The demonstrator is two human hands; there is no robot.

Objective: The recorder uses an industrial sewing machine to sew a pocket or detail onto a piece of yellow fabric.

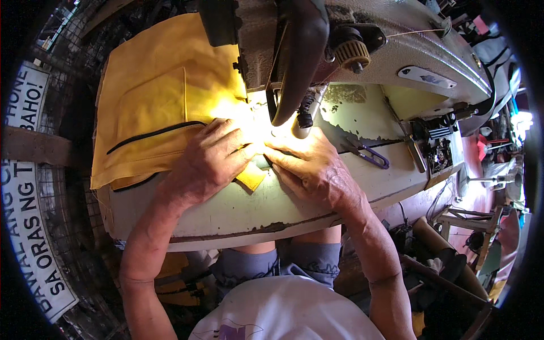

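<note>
A large piece of yellow fabric (147, 62), with a stitched pocket-like panel and a black strip (153, 137), lies on the left of a sewing machine (368, 39). My left hand (214, 153) has its fingers bent and closed on the near right edge of this fabric. Below its fingertips a small yellow flap (251, 177) sticks out. Beside the presser area, my right hand (309, 164) reaches in with fingers pressed together, their tips nearly meeting the left ones. Bright lamp glare washes out the needle area and hides what the right fingertips hold.
Purple-handled scissors (374, 157) lie on the machine table (317, 212), right of my right hand. Further right are a wooden-handled tool (416, 154) and a bobbin winder (445, 127). Wire mesh with a white sign (45, 238) stands at the left. A fan (504, 180) is at the far right.
</note>
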